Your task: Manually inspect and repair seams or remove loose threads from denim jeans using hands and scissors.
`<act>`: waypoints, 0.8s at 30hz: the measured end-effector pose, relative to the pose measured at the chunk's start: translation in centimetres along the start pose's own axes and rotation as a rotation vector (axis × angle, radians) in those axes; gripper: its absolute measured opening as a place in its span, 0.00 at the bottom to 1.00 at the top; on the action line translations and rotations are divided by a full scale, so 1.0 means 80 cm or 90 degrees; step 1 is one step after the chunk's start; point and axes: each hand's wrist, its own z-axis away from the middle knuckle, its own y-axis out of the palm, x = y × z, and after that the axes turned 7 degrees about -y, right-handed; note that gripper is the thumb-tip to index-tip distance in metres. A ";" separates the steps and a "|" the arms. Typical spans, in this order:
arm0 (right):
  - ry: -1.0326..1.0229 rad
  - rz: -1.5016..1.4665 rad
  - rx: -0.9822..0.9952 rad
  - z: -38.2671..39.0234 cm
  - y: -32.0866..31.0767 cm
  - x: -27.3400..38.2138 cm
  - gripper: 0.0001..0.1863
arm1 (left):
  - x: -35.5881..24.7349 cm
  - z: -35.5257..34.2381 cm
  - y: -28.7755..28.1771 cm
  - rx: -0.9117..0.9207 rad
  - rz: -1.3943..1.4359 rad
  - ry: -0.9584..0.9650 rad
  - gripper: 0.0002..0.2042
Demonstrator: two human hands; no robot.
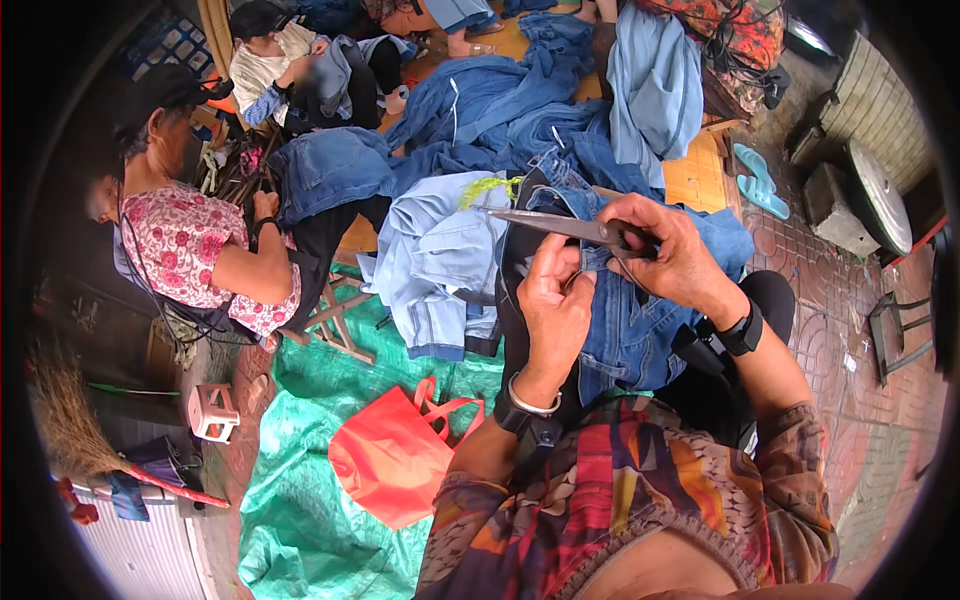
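My right hand (678, 252) grips a pair of dark metal scissors (552, 223), fingers through and around the handles. Their long blades point left, across the top of my left hand (553, 312). That hand is closed, thumb and fingertips brought together just below the blades; what they hold, if anything, is too small to make out. Dark blue jeans (628, 335) lie over my lap beneath both hands, the waistband near my fingers. Beside my lap, to the left, light blue denim garments (425, 260) are heaped, with a yellow-green tie (487, 190) at their top.
More jeans (500, 105) cover the low wooden platform ahead. One person (215, 240) sits at left with denim; another (275, 60) works farther back. A red bag (395, 455) rests on a green tarp (310, 500). Blue slippers (762, 180) and a small stool (212, 412) stand on the floor.
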 end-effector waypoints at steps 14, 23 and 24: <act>0.066 -0.072 -0.020 0.012 -0.008 -0.025 0.19 | 0.042 0.019 0.028 -0.011 0.048 -0.079 0.13; -0.004 0.007 -0.012 0.014 -0.002 -0.009 0.22 | 0.018 0.011 0.028 -0.198 -0.058 0.196 0.17; -0.005 0.009 -0.013 0.017 0.001 -0.010 0.22 | 0.011 0.010 0.026 -0.197 -0.058 0.198 0.17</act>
